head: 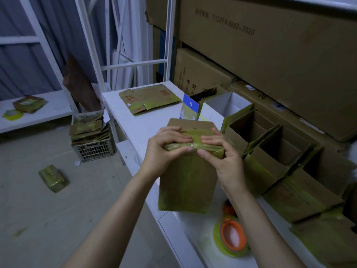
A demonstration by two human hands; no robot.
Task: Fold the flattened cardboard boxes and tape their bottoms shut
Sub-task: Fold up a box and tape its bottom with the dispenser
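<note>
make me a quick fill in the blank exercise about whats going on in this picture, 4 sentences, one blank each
1. Both hands, left hand and right hand, press down yellow-green ____ on the upturned box.
2. The roll of tape on the table has an ____ core.
3. A flattened box lies at the table's far end, ____ the held box.
4. A stack of flattened boxes sits on a plastic ____ on the floor.

Missing words: tape; orange; beyond; crate

L hand | fingers flat, thumb under | R hand | same, both arms extended
</note>
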